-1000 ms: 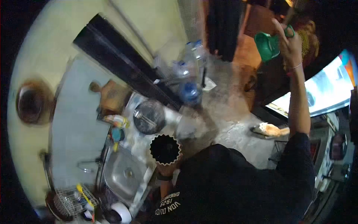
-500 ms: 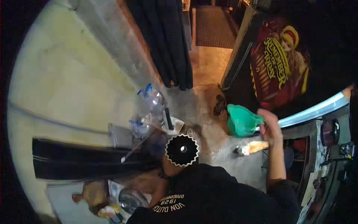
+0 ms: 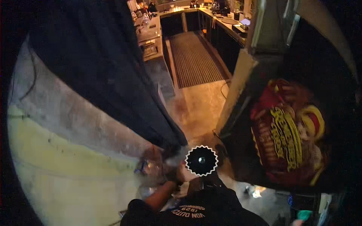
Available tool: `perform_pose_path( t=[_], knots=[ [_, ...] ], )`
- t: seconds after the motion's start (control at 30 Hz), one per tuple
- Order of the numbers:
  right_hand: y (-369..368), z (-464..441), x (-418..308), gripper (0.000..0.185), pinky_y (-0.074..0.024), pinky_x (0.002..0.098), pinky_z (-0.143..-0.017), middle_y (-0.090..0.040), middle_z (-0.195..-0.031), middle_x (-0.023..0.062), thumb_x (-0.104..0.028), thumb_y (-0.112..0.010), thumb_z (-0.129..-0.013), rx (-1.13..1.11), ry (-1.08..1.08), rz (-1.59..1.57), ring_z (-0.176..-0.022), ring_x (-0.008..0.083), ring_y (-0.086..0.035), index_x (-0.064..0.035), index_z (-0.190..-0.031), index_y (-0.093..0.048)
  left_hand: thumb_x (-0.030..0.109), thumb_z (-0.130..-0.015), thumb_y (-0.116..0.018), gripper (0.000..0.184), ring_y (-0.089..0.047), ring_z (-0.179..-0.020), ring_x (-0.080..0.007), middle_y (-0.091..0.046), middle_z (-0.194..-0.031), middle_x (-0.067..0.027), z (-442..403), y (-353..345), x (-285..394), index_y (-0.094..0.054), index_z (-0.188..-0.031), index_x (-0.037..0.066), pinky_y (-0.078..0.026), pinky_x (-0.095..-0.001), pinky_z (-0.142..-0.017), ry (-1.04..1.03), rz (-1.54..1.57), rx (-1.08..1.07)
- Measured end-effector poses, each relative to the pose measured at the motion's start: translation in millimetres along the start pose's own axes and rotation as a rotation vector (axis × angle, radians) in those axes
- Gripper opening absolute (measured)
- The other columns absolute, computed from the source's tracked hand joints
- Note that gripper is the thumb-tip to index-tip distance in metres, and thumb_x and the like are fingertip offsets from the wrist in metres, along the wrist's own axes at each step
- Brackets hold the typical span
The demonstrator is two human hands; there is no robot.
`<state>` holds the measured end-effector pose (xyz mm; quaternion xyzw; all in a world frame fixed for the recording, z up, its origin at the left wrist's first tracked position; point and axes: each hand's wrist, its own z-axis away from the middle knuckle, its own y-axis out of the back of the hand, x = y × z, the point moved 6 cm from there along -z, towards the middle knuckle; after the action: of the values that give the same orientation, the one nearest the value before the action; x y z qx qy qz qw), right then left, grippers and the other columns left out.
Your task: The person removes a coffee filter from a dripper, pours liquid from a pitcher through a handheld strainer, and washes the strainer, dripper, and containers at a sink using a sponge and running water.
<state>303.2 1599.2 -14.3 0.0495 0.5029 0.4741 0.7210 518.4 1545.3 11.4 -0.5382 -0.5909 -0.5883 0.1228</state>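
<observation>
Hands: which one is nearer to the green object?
The right hand, beside the green object at the bottom edge; the left hand is farther away.

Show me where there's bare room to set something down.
Bare floor lies between the dark curtain and the doorpost, just short of the grid-patterned mat. Crowded: the far right counter, lined with items, and the curtain's foot, with blurred clear bottles beside it.

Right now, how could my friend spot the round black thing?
Find the big dark shirt at the bottom middle. Just above it, next to the left hand, is the round black thing. Its pale zigzag edge sets it apart from the shirt and the dark curtain.
</observation>
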Motion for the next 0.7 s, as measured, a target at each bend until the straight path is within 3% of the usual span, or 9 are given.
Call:
perform_pose_path(
  t=[0.03,0.1,0.17,0.2,0.27,0.3,0.43,0.6,0.7],
  knots=[
    [-7.5,-35.3,8.7,0.027,-0.0474,0.0305,-0.064,-0.068,-0.088,0.0109,-0.021,-0.066,-0.088,0.07,-0.04,-0.008,-0.072,0.0187,-0.06,0.0003,-0.105,-0.07,0.024,-0.059,-0.088,0.063,-0.069,-0.091,-0.0303,-0.07,-0.106,-0.0155,-33.8,-15.5,5.4,-0.066,-0.113,0.0,-0.055,-0.0391,-0.078,-0.009,-0.019,-0.006],
    [-32.0,-96.8,14.1,0.028,-0.048,0.0315,-0.064,-0.067,-0.089,0.0119,-0.023,-0.064,-0.089,0.212,-0.122,-0.017,-0.072,0.0195,-0.06,0.0003,-0.106,-0.069,0.022,-0.068,-0.083,0.059,-0.068,-0.1,-0.029,-0.069,-0.114,-0.0135,-106.2,-44.9,13.4,-0.064,-0.121,0.003,-0.054,-0.0372,-0.085,0.26,1.348,0.029],
    [-66.4,-156.1,-18.1,0.03,-0.0485,0.0326,-0.064,-0.067,-0.09,0.0129,-0.024,-0.063,-0.09,0.357,-0.166,0.018,-0.072,0.0202,-0.06,0.0002,-0.106,-0.068,0.035,-0.091,-0.05,0.047,-0.061,-0.113,-0.0283,-0.062,-0.129,-0.0123,-166.3,-72.9,-6.8,-0.06,-0.125,0.004,-0.046,-0.0414,-0.101,0.193,0.789,-0.217],
    [-81.7,-180.2,-25.3,0.03,-0.0488,0.0331,-0.064,-0.067,-0.09,0.0134,-0.025,-0.062,-0.091,0.413,-0.195,0.039,-0.072,0.0205,-0.06,0.0002,-0.107,-0.067,0.035,-0.091,-0.05,0.047,-0.061,-0.113,-0.0283,-0.062,-0.129,-0.0123,-199.4,-53.0,23.0,-0.06,-0.125,0.004,-0.046,-0.0414,-0.101,0.207,0.778,-0.196],
    [-106.5,-240.8,-66.0,0.032,-0.0493,0.0341,-0.065,-0.067,-0.091,0.0144,-0.026,-0.061,-0.092,0.563,-0.237,0.046,-0.073,0.0212,-0.06,0.0002,-0.108,-0.067,0.039,-0.091,-0.048,0.051,-0.059,-0.116,-0.0278,-0.059,-0.133,-0.0106,-284.9,-11.9,114.7,-0.057,-0.13,0.006,-0.043,-0.0421,-0.105,-0.397,0.177,-0.061],
    [-100.7,-271.6,-68.1,0.032,-0.0496,0.0346,-0.065,-0.067,-0.092,0.0148,-0.027,-0.06,-0.092,0.645,-0.252,0.085,-0.073,0.0216,-0.06,0.0002,-0.108,-0.066,0.039,-0.091,-0.048,0.051,-0.059,-0.116,-0.0278,-0.059,-0.133,-0.0106,-316.4,-24.4,112.8,-0.057,-0.13,0.006,-0.043,-0.0421,-0.105,-0.375,0.192,-0.034],
    [-156.1,-322.0,-57.6,0.035,-0.0507,0.0366,-0.065,-0.066,-0.093,0.0168,-0.03,-0.057,-0.094,0.893,-0.41,0.162,-0.073,0.023,-0.061,0.0002,-0.109,-0.064,0.036,-0.094,-0.045,0.048,-0.056,-0.121,-0.0272,-0.058,-0.135,-0.0096,-400.6,-69.4,46.5,-0.055,-0.132,0.008,-0.041,-0.0425,-0.107,0.342,2.036,-0.476],
    [-219.0,-416.5,-19.8,0.036,-0.0507,0.0377,-0.066,-0.066,-0.093,0.0167,-0.033,-0.059,-0.093,0.715,-0.609,0.017,-0.073,0.0239,-0.061,-0.0003,-0.108,-0.064,0.037,-0.094,-0.044,0.049,-0.055,-0.122,-0.0303,-0.056,-0.137,-0.0108,-500.7,-68.3,-58.5,-0.054,-0.134,0.011,-0.041,-0.0462,-0.107,0.345,1.009,-0.2],
    [-193.1,-486.1,-55.3,0.037,-0.0506,0.0383,-0.067,-0.066,-0.092,0.0161,-0.035,-0.061,-0.091,0.447,-0.718,-0.2,-0.073,0.0244,-0.061,-0.0009,-0.106,-0.065,0.036,-0.087,-0.053,0.053,-0.058,-0.118,-0.0301,-0.058,-0.133,-0.0113,-570.4,-83.1,-128.3,-0.055,-0.133,0.01,-0.043,-0.0447,-0.103,0.322,0.998,-0.134]
  ],
)
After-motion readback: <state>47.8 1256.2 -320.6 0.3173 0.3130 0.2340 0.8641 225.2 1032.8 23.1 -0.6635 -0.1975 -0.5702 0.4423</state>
